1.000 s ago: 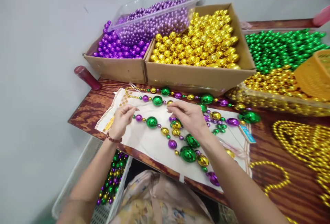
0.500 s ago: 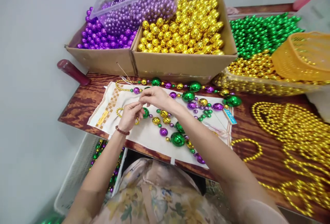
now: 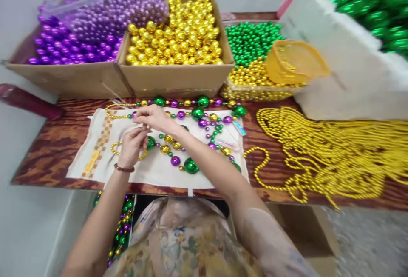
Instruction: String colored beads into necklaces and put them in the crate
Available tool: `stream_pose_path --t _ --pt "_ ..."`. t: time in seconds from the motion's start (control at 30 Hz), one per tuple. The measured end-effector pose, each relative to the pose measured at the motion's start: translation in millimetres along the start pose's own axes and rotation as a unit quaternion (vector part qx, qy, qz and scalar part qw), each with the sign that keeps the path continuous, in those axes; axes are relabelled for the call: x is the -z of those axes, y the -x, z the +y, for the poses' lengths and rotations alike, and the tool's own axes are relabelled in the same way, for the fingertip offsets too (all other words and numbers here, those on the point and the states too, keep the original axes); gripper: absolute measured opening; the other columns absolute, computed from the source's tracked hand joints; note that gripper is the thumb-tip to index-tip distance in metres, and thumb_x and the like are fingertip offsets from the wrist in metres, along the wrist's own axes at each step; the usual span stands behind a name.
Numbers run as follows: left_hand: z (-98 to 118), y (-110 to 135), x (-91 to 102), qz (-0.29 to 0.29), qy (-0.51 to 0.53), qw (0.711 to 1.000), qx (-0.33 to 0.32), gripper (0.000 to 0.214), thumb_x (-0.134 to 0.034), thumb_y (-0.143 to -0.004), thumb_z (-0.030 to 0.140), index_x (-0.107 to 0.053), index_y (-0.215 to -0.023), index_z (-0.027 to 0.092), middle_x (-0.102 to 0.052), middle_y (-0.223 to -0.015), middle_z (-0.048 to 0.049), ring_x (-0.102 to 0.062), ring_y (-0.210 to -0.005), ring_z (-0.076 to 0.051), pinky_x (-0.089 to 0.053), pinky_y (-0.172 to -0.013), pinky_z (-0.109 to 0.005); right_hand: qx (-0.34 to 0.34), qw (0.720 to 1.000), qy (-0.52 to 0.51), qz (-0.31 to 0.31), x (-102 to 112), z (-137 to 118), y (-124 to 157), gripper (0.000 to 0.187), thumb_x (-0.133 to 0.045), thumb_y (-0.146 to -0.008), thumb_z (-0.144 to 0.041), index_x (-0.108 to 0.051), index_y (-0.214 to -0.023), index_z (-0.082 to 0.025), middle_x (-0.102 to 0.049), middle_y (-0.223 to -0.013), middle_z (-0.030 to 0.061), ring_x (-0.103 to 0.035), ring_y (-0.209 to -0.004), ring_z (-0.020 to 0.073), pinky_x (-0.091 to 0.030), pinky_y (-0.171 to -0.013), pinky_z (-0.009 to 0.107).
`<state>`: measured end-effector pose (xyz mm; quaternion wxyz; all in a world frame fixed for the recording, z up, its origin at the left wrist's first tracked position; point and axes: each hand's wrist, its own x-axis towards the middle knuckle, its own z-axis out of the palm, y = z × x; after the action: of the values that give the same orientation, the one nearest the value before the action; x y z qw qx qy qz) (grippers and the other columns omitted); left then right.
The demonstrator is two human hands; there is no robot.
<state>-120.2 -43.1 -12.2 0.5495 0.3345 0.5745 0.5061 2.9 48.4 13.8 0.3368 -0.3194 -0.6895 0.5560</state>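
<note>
Both hands meet over the left part of a white cloth (image 3: 162,170). My left hand (image 3: 132,143), with a beaded bracelet (image 3: 124,168) at its wrist, is closed in a pinch. My right hand (image 3: 156,118) pinches just above it, fingertips touching or nearly so. Whatever lies between the fingers is too small to make out. Around them is a bead necklace of green, gold and purple balls; a green ball (image 3: 151,142) sits beside my left fingers. A loop of small gold beads (image 3: 115,148) lies partly under my left hand.
Behind the cloth stand cardboard boxes of purple balls (image 3: 76,51) and gold balls (image 3: 178,34). Farther right are a tub of green beads (image 3: 251,38), an orange basket (image 3: 296,62) and a white foam box (image 3: 338,60). Gold bead strands (image 3: 334,153) spread over the table's right side.
The view has swung right, so everything sits farther left and the white foam box with big green balls has come in. My hands keep the same pinched pose together.
</note>
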Motion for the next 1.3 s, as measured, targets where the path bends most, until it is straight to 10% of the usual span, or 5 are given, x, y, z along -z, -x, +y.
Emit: stream_pose_path --t 0.3,0.5,0.8,1.0,1.3 --pt "-2 12 6.4 0.010 0.021 0.999 0.024 0.022 -0.080 -0.065 0.030 -0.071 -0.075 0.013 -0.057 -0.052 0.0029 -0.049 -0.043 -0.007 -0.034 -0.040 -0.016 -0.349 0.768 0.486 0.230 158 38 183 0.031 -0.045 -0.099 -0.033 -0.072 -0.105 -0.018 -0.071 -0.109 0.0113 -0.065 -0.098 0.0247 -0.045 -0.076 0.030" --pt "-3 15 5.7 0.028 0.028 0.999 0.000 0.021 -0.081 -0.065 0.030 -0.073 -0.075 0.013 -0.058 -0.054 0.0016 -0.050 -0.047 -0.007 -0.037 -0.042 -0.016 -0.382 0.707 0.558 0.205 184 66 229 0.032 -0.044 -0.100 -0.033 -0.067 -0.113 -0.016 -0.067 -0.116 0.0148 -0.063 -0.104 0.0264 -0.043 -0.075 0.030" --pt "-4 20 8.6 0.041 0.027 0.999 0.003 0.021 -0.082 -0.063 0.030 -0.074 -0.073 0.013 -0.059 -0.054 0.0015 -0.051 -0.049 -0.007 -0.040 -0.045 -0.016 -0.369 0.689 0.600 0.171 185 68 223 0.036 -0.044 -0.100 -0.036 -0.060 -0.126 -0.015 -0.065 -0.120 0.0153 -0.064 -0.105 0.0290 -0.044 -0.077 0.033" --pt "-8 21 11.0 0.055 0.034 0.998 0.008 0.022 -0.080 -0.063 0.032 -0.072 -0.072 0.014 -0.058 -0.053 0.0022 -0.050 -0.046 -0.007 -0.038 -0.045 -0.017 -0.303 0.779 0.547 -0.046 178 65 254 0.027 -0.048 -0.097 -0.035 -0.067 -0.108 -0.020 -0.068 -0.112 0.0102 -0.065 -0.102 0.0245 -0.047 -0.075 0.031" --pt "-18 24 17.1 0.039 0.087 0.995 0.001 0.023 -0.079 -0.069 0.034 -0.072 -0.075 0.013 -0.056 -0.054 0.0030 -0.049 -0.048 -0.006 -0.037 -0.048 -0.019 -0.287 0.839 0.461 -0.025 180 78 251 0.013 -0.051 -0.087 -0.034 -0.063 -0.085 -0.029 -0.067 -0.100 0.0184 -0.068 -0.092 0.0326 -0.051 -0.075 0.045"
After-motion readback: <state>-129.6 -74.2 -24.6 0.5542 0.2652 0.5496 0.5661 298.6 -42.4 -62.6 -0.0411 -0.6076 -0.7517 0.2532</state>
